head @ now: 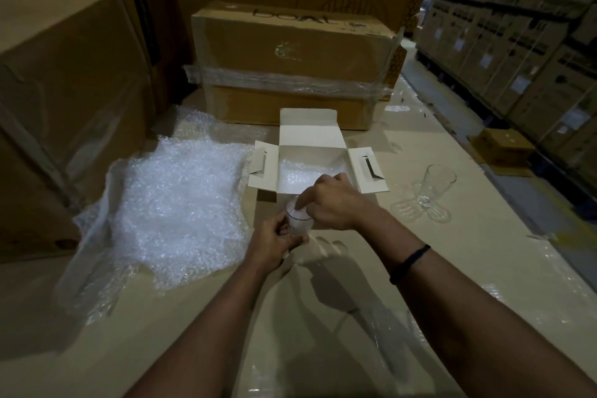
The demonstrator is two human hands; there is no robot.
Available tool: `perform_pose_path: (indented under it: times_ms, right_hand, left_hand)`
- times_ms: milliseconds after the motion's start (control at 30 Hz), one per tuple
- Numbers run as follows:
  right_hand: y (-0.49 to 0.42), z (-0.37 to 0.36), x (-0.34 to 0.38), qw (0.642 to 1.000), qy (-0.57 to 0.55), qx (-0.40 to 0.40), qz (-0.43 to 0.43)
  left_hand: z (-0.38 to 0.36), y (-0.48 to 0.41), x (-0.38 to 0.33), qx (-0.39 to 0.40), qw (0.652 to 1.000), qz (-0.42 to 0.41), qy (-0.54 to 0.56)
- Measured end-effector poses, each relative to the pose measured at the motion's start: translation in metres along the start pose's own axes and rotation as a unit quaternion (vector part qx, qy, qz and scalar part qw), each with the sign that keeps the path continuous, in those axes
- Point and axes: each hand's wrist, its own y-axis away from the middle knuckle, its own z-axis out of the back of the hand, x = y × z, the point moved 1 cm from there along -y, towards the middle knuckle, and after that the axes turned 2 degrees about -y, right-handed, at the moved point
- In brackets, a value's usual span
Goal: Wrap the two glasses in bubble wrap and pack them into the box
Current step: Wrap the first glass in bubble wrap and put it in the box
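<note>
Before the open box (311, 136), your left hand (274, 244) grips a glass (298, 223), mostly hidden; your right hand (334, 205) has fingers (303, 202) buried in its bubble wrap (291, 205), grip unclear. Carton (290, 48) lettering, upside-down, reads "boAt".

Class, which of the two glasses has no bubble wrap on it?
The empty glass standing right of the box; the other glass, held in the left hand, has wrap.
</note>
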Motion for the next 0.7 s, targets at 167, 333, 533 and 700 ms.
perform_pose_path:
  times_ms: [167,333,533,700]
  right_hand:
    - [0.021,-0.014,-0.004,0.999,0.034,-0.011,0.008]
    - [0.015,-0.010,-0.001,0.995,0.040,0.088,-0.031]
    - [0.017,-0.008,0.007,0.999,0.025,0.015,-0.012]
    - [0.008,-0.013,0.015,0.991,0.092,0.096,-0.009]
  left_hand:
    - [-0.001,0.005,-0.007,0.000,1.000,-0.019,0.001]
    - [-0.001,0.007,-0.008,-0.004,1.000,-0.014,0.000]
    - [0.001,0.009,-0.010,0.004,1.000,-0.024,-0.001]
    - [0.001,0.012,-0.010,0.006,0.999,-0.030,0.028]
